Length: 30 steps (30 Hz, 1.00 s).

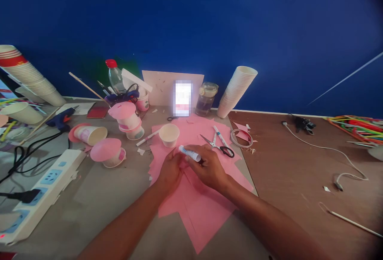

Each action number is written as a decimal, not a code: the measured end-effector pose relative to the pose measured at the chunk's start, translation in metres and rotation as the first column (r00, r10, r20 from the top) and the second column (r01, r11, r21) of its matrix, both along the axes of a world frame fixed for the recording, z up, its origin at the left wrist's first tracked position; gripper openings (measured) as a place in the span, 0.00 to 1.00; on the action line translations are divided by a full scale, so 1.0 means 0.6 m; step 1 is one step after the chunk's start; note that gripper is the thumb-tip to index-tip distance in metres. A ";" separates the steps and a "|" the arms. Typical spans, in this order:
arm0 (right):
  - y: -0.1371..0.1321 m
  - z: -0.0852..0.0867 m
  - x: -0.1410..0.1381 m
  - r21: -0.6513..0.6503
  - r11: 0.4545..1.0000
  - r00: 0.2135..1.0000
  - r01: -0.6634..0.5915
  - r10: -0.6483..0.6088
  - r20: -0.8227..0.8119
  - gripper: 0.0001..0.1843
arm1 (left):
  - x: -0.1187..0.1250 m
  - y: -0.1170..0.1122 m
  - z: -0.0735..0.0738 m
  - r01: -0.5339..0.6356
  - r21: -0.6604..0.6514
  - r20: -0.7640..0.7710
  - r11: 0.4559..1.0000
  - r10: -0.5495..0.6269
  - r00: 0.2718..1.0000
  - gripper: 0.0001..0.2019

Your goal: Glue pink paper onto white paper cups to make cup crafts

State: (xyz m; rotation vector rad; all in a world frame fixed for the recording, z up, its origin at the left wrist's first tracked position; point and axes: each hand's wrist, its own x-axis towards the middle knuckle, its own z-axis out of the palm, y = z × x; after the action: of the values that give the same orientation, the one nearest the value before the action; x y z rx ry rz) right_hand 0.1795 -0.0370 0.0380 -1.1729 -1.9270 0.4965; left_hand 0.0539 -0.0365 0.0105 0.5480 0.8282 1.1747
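Observation:
In my right hand (209,168) is a thick white and blue glue stick (190,153), tilted, its far end close to my left fingers. My left hand (171,174) is closed at the edge of some pink paper; its fingertips are partly hidden. Both hands are over a spread of pink paper sheets (200,216) with jagged edges. A white paper cup (169,135) stands just beyond my hands. To the right of it lie open scissors (220,146) with black handles and a white marker (220,135).
Pink-topped cups (109,152) and a power strip (44,192) are on the left, with a blue glue gun (62,118) behind. A lit phone (183,98), a glass jar (206,99) and stacked cups (237,91) line the blue wall. A cable (323,148) lies right.

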 end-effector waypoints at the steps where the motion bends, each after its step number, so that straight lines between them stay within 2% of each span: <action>1: 0.000 -0.001 -0.003 -0.011 1.000 1.000 -0.012 0.013 0.008 0.12 | 0.001 -0.001 0.001 0.021 0.022 -0.003 1.000 -0.021 1.000 0.05; 4: 0.001 -0.005 -0.007 -0.026 0.999 0.999 -0.028 0.029 0.021 0.13 | 0.002 -0.002 0.003 0.074 0.066 -0.004 0.995 -0.074 0.997 0.05; 8: 0.003 -0.011 -0.008 0.013 1.000 0.995 -0.019 0.017 0.096 0.13 | 0.003 -0.001 0.001 0.086 0.074 -0.034 0.994 -0.083 0.996 0.07; 13: 0.007 -0.019 -0.005 0.123 0.991 0.980 0.045 -0.068 0.189 0.12 | 0.002 -0.003 0.000 0.075 0.070 -0.080 0.995 -0.069 0.994 0.08; 17: 0.011 -0.022 0.006 0.118 0.987 0.965 0.107 -0.131 0.226 0.11 | -0.001 -0.006 -0.002 0.060 0.009 -0.093 0.998 -0.059 0.994 0.07; 20: 0.010 -0.018 0.013 0.117 0.981 0.965 0.157 -0.178 0.191 0.11 | -0.002 -0.007 -0.001 0.031 -0.018 -0.089 0.999 -0.033 0.995 0.10; 22: 0.006 -0.012 0.013 0.099 0.983 0.976 0.153 -0.166 0.138 0.11 | -0.002 -0.006 0.000 0.010 -0.029 -0.087 1.000 -0.013 0.996 0.10; 25: -0.001 -0.004 0.006 0.066 0.996 0.995 0.064 -0.069 0.069 0.12 | 0.000 -0.006 0.002 0.022 -0.001 -0.081 1.000 -0.022 0.996 0.09; 28: -0.003 -0.005 -0.005 0.039 0.999 0.997 -0.005 0.002 0.074 0.12 | 0.001 -0.006 -0.001 0.052 0.047 -0.075 0.998 -0.048 0.996 0.11; 30: 0.000 -0.011 -0.010 0.038 0.999 0.995 0.001 -0.005 0.096 0.12 | 0.001 -0.006 -0.003 0.062 0.063 -0.086 0.996 -0.057 0.995 0.13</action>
State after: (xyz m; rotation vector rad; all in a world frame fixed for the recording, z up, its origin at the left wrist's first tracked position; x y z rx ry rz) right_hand 0.1738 -0.0370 0.0317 -1.1944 -2.0077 0.4070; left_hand 0.0544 -0.0399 0.0087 0.6756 0.8414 1.1336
